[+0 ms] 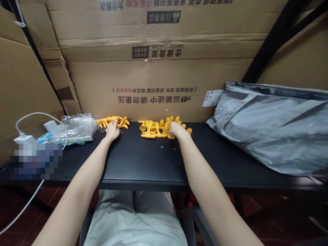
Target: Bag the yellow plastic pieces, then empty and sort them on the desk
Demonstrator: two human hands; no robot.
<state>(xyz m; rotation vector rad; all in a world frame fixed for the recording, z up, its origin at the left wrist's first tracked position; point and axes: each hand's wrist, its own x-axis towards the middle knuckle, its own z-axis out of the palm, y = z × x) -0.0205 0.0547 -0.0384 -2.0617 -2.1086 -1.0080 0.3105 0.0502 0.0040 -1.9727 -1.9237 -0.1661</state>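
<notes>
My left hand (pixel 112 131) reaches to the back of the black table, its thumb apart from its fingers, over a pile of orange-yellow curved plastic pieces (pixel 124 122). Thin metal springs (pixel 101 129) lie at the pile's near side. My right hand (pixel 176 129) is curled down among small yellow cup-shaped plastic pieces (pixel 166 127); its fingertips are hidden behind the hand, and I cannot make out what they hold. Between the hands are larger yellow plastic parts with round openings (pixel 149 126) and a long yellow curved piece (pixel 153 135) in front of them.
Clear plastic bags (pixel 79 124) lie left, near a white charger (pixel 25 141) with a cable and a pixelated patch. A grey bag (pixel 266 130) occupies the right side. Cardboard (pixel 159 75) stands behind the table (pixel 138 164). A small blue bit (pixel 161 147) lies mid-table.
</notes>
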